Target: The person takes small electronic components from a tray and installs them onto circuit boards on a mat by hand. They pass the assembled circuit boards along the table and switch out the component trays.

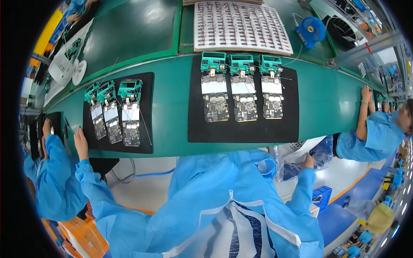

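R hand (309, 161) grip @ bag (323, 154) unclear

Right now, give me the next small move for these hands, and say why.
Probably bring the left hand over to steady the clear plastic bag: the right hand seems to be alone at it, below the front edge of the green table, while the left hand is well away, beside the left black mat.

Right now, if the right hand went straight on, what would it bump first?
Probably the white sheet just ahead of the right hand, by the clear plastic. Hand and sheet may already touch; depth is unclear.
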`<state>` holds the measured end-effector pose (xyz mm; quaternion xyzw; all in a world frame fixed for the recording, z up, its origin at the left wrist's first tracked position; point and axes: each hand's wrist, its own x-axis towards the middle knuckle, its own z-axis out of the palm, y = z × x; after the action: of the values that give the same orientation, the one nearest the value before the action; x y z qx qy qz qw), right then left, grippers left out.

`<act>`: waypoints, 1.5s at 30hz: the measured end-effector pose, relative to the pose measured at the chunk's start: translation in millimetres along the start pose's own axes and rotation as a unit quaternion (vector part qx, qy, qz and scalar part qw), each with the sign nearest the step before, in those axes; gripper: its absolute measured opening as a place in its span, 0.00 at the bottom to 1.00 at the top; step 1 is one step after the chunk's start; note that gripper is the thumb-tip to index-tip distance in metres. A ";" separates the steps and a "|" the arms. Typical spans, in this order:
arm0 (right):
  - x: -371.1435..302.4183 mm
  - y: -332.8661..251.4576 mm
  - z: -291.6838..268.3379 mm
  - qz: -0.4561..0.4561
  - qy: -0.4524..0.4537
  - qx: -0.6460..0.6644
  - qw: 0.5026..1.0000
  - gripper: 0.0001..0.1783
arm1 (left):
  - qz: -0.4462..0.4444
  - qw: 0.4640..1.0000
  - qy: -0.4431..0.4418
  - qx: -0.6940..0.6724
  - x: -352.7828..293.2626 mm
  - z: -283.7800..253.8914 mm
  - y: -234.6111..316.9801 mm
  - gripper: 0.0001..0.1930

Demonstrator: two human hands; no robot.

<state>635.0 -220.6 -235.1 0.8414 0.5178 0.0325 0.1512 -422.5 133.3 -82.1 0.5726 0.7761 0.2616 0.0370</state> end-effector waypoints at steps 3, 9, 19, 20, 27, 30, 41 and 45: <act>4.8 -87.7 -119.2 0.294 -0.012 0.309 0.904 0.12 | -0.058 0.994 -0.073 0.050 -6.3 5.4 27.9 0.23; 2.9 -34.2 -171.4 0.091 0.299 0.168 0.935 0.22 | 0.052 0.982 -0.027 -0.182 -36.2 24.9 95.3 0.19; 96.6 -102.3 -405.5 -0.111 0.200 0.363 0.903 0.07 | 0.071 0.951 -0.094 -0.286 -101.4 37.2 265.3 0.16; 114.2 -124.5 -427.2 -0.114 0.139 0.382 0.907 0.05 | 0.075 0.947 -0.104 -0.295 -111.8 43.2 280.1 0.16; 294.6 -294.4 -495.6 -0.408 0.189 0.392 0.802 0.08 | -0.008 0.894 -0.250 -0.373 -158.9 86.1 396.8 0.22; 379.7 -364.1 -492.4 -0.406 0.185 0.329 0.832 0.10 | 0.003 0.855 -0.283 -0.435 -164.0 114.9 444.4 0.23; 445.3 -508.5 -487.4 -0.308 0.189 0.028 0.932 0.08 | 0.017 0.809 -0.388 -0.441 -117.8 156.8 484.9 0.28; 439.5 -524.5 -479.6 -0.316 0.182 -0.020 0.931 0.08 | -0.003 0.818 -0.377 -0.434 -114.3 151.8 471.5 0.27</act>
<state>284.7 491.9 25.8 0.6105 0.7749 0.1463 0.0735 80.7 182.5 -29.0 0.5489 0.5094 0.3345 0.5721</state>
